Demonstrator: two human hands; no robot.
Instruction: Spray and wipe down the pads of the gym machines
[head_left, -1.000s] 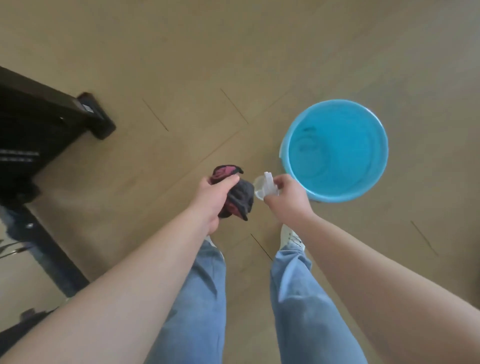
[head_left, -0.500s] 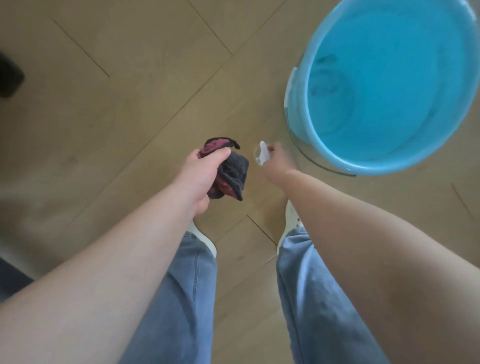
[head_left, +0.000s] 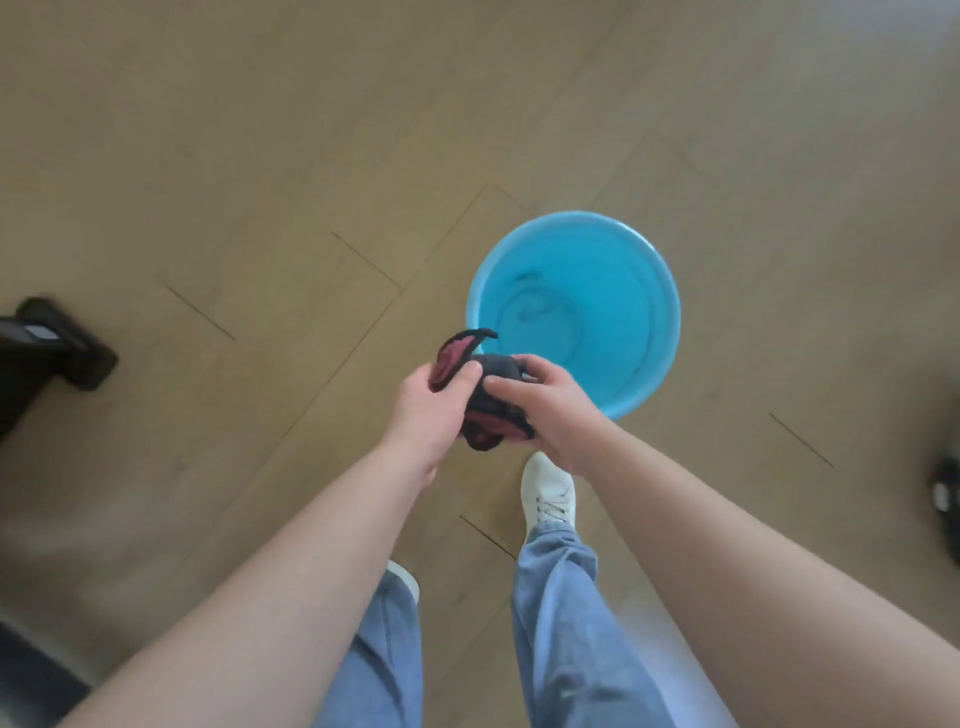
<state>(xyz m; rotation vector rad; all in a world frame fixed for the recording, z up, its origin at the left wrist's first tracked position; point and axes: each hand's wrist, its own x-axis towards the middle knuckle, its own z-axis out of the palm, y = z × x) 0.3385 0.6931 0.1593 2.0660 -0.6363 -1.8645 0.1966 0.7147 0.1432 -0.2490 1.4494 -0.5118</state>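
A dark red cloth (head_left: 485, 402) is gripped by both the left hand (head_left: 428, 410) and the right hand (head_left: 550, 408), fingers curled round it, seemingly to be bunched for wiping. It is held above the floor (head_left: 260, 156), at the near rim of the bucket (head_left: 672, 317).

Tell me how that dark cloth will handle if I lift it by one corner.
Probably floppy: the cloth is bunched between the left hand and right hand, one flap curling loose. Likely light, since fingers alone hold it. Whether it is wet, I cannot tell.

Bucket (head_left: 644, 374) on floor (head_left: 260, 156) ahead of shoe (head_left: 549, 493) (machine foot (head_left: 67, 348) far left).
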